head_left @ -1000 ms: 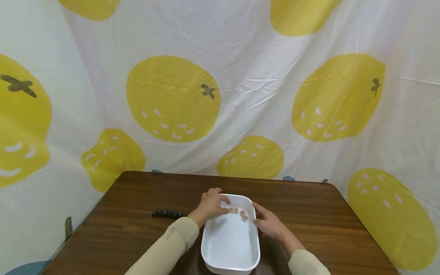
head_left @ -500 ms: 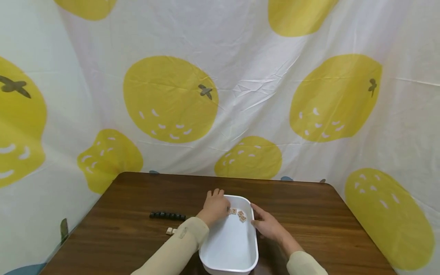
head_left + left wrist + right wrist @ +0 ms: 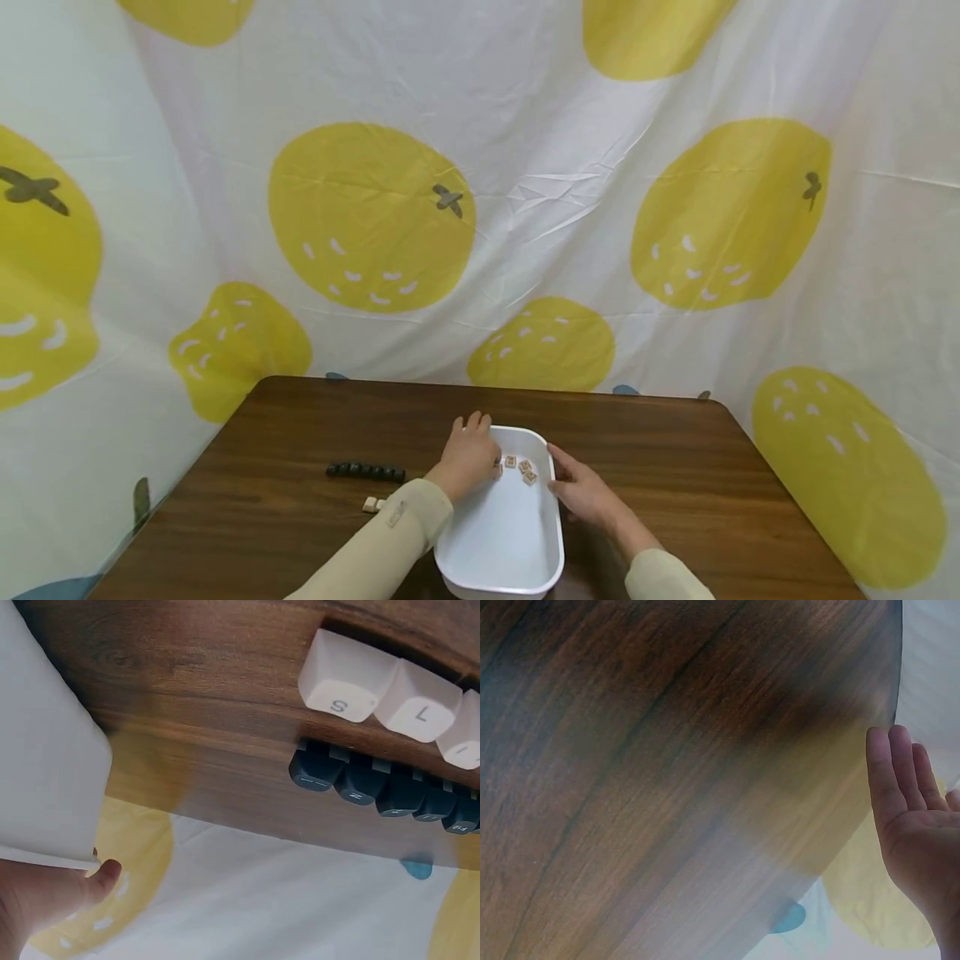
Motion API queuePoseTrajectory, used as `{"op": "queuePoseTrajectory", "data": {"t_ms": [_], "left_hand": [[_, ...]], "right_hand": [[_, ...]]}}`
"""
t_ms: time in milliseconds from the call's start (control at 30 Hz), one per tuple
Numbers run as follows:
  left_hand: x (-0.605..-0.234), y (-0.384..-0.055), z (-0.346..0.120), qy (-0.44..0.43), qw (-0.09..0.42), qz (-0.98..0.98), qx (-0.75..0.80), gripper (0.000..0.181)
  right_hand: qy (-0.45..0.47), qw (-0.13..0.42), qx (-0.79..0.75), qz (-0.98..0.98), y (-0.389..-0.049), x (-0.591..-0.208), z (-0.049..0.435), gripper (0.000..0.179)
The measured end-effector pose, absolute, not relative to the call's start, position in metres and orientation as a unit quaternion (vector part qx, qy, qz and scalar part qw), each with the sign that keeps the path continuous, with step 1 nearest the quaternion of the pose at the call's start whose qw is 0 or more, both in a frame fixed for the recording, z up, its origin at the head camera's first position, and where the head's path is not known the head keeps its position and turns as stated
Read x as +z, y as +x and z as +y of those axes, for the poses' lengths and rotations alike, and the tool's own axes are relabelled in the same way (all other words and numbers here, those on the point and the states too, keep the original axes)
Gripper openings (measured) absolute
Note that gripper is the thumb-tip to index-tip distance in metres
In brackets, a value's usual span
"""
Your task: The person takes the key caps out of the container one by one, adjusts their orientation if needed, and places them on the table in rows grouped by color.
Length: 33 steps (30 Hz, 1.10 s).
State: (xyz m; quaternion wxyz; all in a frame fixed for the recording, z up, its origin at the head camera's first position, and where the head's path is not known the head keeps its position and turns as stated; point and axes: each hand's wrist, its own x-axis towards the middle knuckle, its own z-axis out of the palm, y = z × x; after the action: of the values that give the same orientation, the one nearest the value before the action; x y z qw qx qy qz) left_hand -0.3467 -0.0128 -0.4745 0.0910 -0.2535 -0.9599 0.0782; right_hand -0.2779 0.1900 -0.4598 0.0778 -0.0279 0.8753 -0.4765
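A white plastic basin (image 3: 498, 533) stands on the table, several small tan keycaps (image 3: 511, 461) lying near its far end. My left hand (image 3: 471, 458) reaches over its far left rim, the inner fingers down by one of these keycaps. The left wrist view shows a fingertip (image 3: 105, 877) outside the rim; the inner fingers are hidden there, and I cannot tell whether they pinch a keycap. Against the right outer wall rests my right hand (image 3: 588, 492), its fingers (image 3: 885, 772) straight in the right wrist view.
Left of the basin a row of black keycaps (image 3: 365, 472) stands on the wooden table (image 3: 697, 467). Nearer, white keycaps (image 3: 349, 679) marked with letters form another row, partly covered by the left sleeve (image 3: 405, 525). A lemon-print cloth (image 3: 540, 208) hangs behind the table.
My left hand has moved down to the keycaps by the basin's left wall, and one keycap there has shifted slightly nearer. White keycaps came into view beside the left sleeve. The right hand stays put.
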Motion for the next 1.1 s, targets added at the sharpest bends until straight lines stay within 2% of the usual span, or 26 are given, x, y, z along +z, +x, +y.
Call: {"op": "queuePoseTrajectory", "data": {"t_ms": [200, 467, 833, 1100], "left_hand": [[-0.473, -0.348, -0.016, -0.256, 0.100, -0.962, 0.001, 0.013], [-0.462, -0.351, -0.028, -0.290, 0.153, -0.936, -0.126, 0.008], [-0.452, -0.343, -0.039, -0.273, 0.062, -0.902, -0.328, 0.008], [-0.453, -0.341, -0.051, -0.243, 0.042, -0.892, -0.378, 0.011]], "right_hand": [[-0.035, 0.074, -0.484, 0.871, -0.277, -0.460, 0.189, 0.061], [-0.028, 0.077, -0.487, 0.870, -0.277, -0.460, 0.189, 0.061], [-0.024, 0.078, -0.490, 0.868, -0.278, -0.462, 0.190, 0.060], [-0.026, 0.086, -0.489, 0.868, -0.280, -0.462, 0.190, 0.061]]}}
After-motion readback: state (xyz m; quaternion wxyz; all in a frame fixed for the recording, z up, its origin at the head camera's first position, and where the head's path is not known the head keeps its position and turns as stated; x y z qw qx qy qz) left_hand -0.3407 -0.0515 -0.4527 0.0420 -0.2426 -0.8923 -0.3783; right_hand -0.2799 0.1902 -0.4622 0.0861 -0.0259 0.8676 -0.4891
